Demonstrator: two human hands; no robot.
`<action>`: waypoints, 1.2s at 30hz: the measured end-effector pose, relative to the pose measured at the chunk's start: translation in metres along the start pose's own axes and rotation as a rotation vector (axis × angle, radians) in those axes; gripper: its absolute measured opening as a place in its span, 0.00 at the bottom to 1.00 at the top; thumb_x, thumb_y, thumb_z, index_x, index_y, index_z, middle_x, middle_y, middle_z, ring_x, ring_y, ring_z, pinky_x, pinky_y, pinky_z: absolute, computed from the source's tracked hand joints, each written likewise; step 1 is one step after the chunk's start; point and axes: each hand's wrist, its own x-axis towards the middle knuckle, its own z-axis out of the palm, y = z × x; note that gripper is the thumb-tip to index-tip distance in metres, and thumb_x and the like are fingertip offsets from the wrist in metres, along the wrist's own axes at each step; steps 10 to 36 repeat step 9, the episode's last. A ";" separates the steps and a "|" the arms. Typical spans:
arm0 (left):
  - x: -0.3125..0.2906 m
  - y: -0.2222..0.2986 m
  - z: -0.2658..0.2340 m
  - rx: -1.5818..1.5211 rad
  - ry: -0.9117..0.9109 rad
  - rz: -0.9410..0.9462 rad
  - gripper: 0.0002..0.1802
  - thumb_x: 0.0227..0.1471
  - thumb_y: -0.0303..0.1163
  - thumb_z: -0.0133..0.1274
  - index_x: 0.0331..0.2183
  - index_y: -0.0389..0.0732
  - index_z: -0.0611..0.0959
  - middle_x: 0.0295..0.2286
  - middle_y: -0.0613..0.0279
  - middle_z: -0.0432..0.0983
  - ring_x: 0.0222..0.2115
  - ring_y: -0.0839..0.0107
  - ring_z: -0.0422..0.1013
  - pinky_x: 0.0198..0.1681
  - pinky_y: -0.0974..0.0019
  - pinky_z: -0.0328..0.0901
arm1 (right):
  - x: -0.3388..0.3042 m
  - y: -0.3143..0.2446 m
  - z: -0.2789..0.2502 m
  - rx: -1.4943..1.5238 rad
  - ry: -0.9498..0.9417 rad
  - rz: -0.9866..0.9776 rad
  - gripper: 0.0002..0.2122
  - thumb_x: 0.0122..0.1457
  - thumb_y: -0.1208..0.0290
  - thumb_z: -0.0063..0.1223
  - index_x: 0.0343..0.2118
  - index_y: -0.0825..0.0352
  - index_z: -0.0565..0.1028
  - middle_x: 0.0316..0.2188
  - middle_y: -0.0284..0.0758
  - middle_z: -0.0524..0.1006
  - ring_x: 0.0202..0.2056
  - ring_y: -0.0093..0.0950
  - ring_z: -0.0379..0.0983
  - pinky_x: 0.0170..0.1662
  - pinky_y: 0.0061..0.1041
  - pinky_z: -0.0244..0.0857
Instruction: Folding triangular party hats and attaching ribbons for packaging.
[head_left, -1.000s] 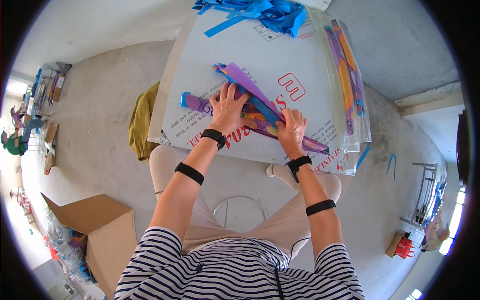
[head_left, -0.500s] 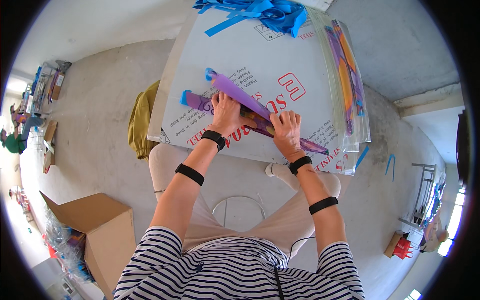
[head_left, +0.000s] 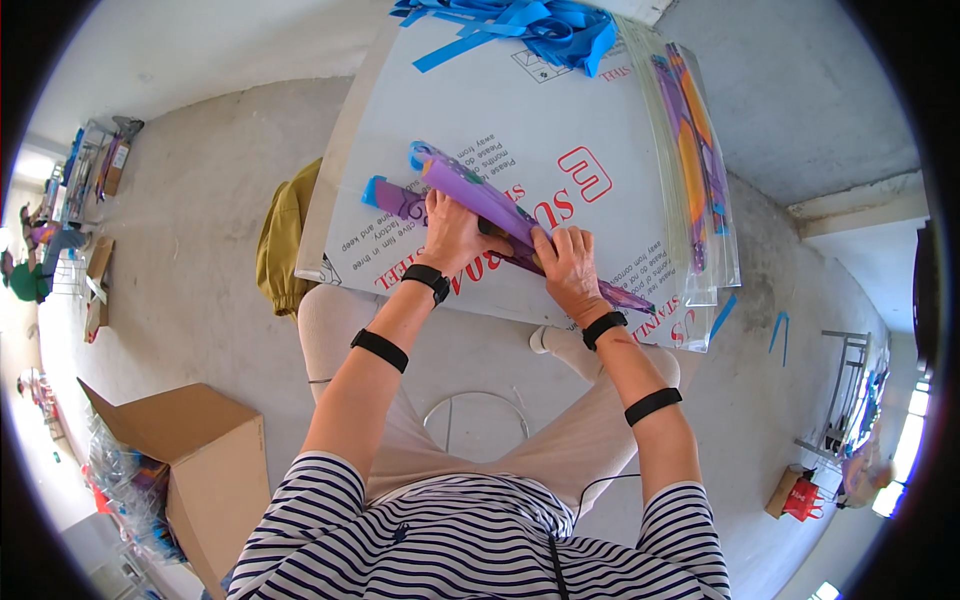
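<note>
A purple printed fabric piece [head_left: 468, 192], rolled partly into a narrow slanting tube, lies on a white printed sheet [head_left: 430, 90] on the table before me. A blue end [head_left: 416, 154] shows at its upper left. A second layer [head_left: 398, 203], with a blue tip, spreads out beneath on the near side. My left hand [head_left: 455, 238] is closed on the middle of the roll. Farther right, my right hand [head_left: 570, 268] has its fingers bent over the same fabric and closed on it. Both palms hide part of it, and its pointed tail [head_left: 630, 298] pokes out past my right hand.
Blue straps [head_left: 550, 35] lie heaped at the table's far edge. Clear plastic bags [head_left: 690, 150] with purple and orange folded pieces lie along the right edge. An olive cloth [head_left: 290, 240] hangs at the left. An open cardboard box [head_left: 215, 460] stands on the floor at lower left.
The roll has turned under my hands: a dark green pattern now shows along its top, where plain purple was. My right hand has shifted slightly left, its fingers bent over the fabric.
</note>
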 end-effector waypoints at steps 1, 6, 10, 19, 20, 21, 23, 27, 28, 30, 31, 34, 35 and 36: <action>0.000 -0.001 0.001 -0.003 -0.005 -0.001 0.42 0.18 0.47 0.79 0.43 0.47 0.86 0.49 0.53 0.73 0.58 0.45 0.59 0.62 0.40 0.51 | 0.000 -0.001 -0.001 0.013 0.006 0.006 0.17 0.54 0.76 0.54 0.49 0.67 0.75 0.35 0.38 0.68 0.39 0.37 0.68 0.47 0.40 0.63; -0.001 -0.006 0.004 -0.016 -0.011 0.004 0.42 0.19 0.48 0.79 0.43 0.44 0.85 0.50 0.51 0.71 0.57 0.46 0.59 0.62 0.42 0.51 | -0.001 -0.001 -0.001 0.047 -0.001 0.009 0.16 0.57 0.73 0.55 0.48 0.68 0.75 0.35 0.38 0.68 0.40 0.36 0.68 0.47 0.39 0.63; -0.001 -0.006 0.004 -0.013 -0.023 0.000 0.40 0.22 0.49 0.79 0.42 0.45 0.86 0.51 0.49 0.70 0.58 0.46 0.58 0.62 0.42 0.51 | -0.003 -0.001 -0.001 0.084 -0.020 0.035 0.17 0.56 0.73 0.57 0.49 0.68 0.74 0.36 0.37 0.68 0.40 0.36 0.69 0.48 0.39 0.63; -0.001 -0.006 0.004 -0.013 -0.023 0.000 0.40 0.22 0.49 0.79 0.42 0.45 0.86 0.51 0.49 0.70 0.58 0.46 0.58 0.62 0.42 0.51 | -0.003 -0.001 -0.001 0.084 -0.020 0.035 0.17 0.56 0.73 0.57 0.49 0.68 0.74 0.36 0.37 0.68 0.40 0.36 0.69 0.48 0.39 0.63; -0.001 -0.006 0.004 -0.013 -0.023 0.000 0.40 0.22 0.49 0.79 0.42 0.45 0.86 0.51 0.49 0.70 0.58 0.46 0.58 0.62 0.42 0.51 | -0.003 -0.001 -0.001 0.084 -0.020 0.035 0.17 0.56 0.73 0.57 0.49 0.68 0.74 0.36 0.37 0.68 0.40 0.36 0.69 0.48 0.39 0.63; -0.001 -0.006 0.004 -0.013 -0.023 0.000 0.40 0.22 0.49 0.79 0.42 0.45 0.86 0.51 0.49 0.70 0.58 0.46 0.58 0.62 0.42 0.51 | -0.003 -0.001 -0.001 0.084 -0.020 0.035 0.17 0.56 0.73 0.57 0.49 0.68 0.74 0.36 0.37 0.68 0.40 0.36 0.69 0.48 0.39 0.63; -0.001 -0.006 0.004 -0.013 -0.023 0.000 0.40 0.22 0.49 0.79 0.42 0.45 0.86 0.51 0.49 0.70 0.58 0.46 0.58 0.62 0.42 0.51 | -0.003 -0.001 -0.001 0.084 -0.020 0.035 0.17 0.56 0.73 0.57 0.49 0.68 0.74 0.36 0.37 0.68 0.40 0.36 0.69 0.48 0.39 0.63; -0.001 -0.006 0.004 -0.013 -0.023 0.000 0.40 0.22 0.49 0.79 0.42 0.45 0.86 0.51 0.49 0.70 0.58 0.46 0.58 0.62 0.42 0.51 | -0.003 -0.001 -0.001 0.084 -0.020 0.035 0.17 0.56 0.73 0.57 0.49 0.68 0.74 0.36 0.37 0.68 0.40 0.36 0.69 0.48 0.39 0.63; -0.001 -0.006 0.004 -0.013 -0.023 0.000 0.40 0.22 0.49 0.79 0.42 0.45 0.86 0.51 0.49 0.70 0.58 0.46 0.58 0.62 0.42 0.51 | -0.003 -0.001 -0.001 0.084 -0.020 0.035 0.17 0.56 0.73 0.57 0.49 0.68 0.74 0.36 0.37 0.68 0.40 0.36 0.69 0.48 0.39 0.63; -0.001 -0.006 0.004 -0.013 -0.023 0.000 0.40 0.22 0.49 0.79 0.42 0.45 0.86 0.51 0.49 0.70 0.58 0.46 0.58 0.62 0.42 0.51 | -0.003 -0.001 -0.001 0.084 -0.020 0.035 0.17 0.56 0.73 0.57 0.49 0.68 0.74 0.36 0.37 0.68 0.40 0.36 0.69 0.48 0.39 0.63; -0.001 -0.006 0.004 -0.013 -0.023 0.000 0.40 0.22 0.49 0.79 0.42 0.45 0.86 0.51 0.49 0.70 0.58 0.46 0.58 0.62 0.42 0.51 | -0.003 -0.001 -0.001 0.084 -0.020 0.035 0.17 0.56 0.73 0.57 0.49 0.68 0.74 0.36 0.37 0.68 0.40 0.36 0.69 0.48 0.39 0.63; -0.001 -0.006 0.004 -0.013 -0.023 0.000 0.40 0.22 0.49 0.79 0.42 0.45 0.86 0.51 0.49 0.70 0.58 0.46 0.58 0.62 0.42 0.51 | -0.003 -0.001 -0.001 0.084 -0.020 0.035 0.17 0.56 0.73 0.57 0.49 0.68 0.74 0.36 0.37 0.68 0.40 0.36 0.69 0.48 0.39 0.63; -0.001 -0.006 0.004 -0.013 -0.023 0.000 0.40 0.22 0.49 0.79 0.42 0.45 0.86 0.51 0.49 0.70 0.58 0.46 0.58 0.62 0.42 0.51 | -0.003 -0.001 -0.001 0.084 -0.020 0.035 0.17 0.56 0.73 0.57 0.49 0.68 0.74 0.36 0.37 0.68 0.40 0.36 0.69 0.48 0.39 0.63; -0.001 -0.006 0.004 -0.013 -0.023 0.000 0.40 0.22 0.49 0.79 0.42 0.45 0.86 0.51 0.49 0.70 0.58 0.46 0.58 0.62 0.42 0.51 | -0.003 -0.001 -0.001 0.084 -0.020 0.035 0.17 0.56 0.73 0.57 0.49 0.68 0.74 0.36 0.37 0.68 0.40 0.36 0.69 0.48 0.39 0.63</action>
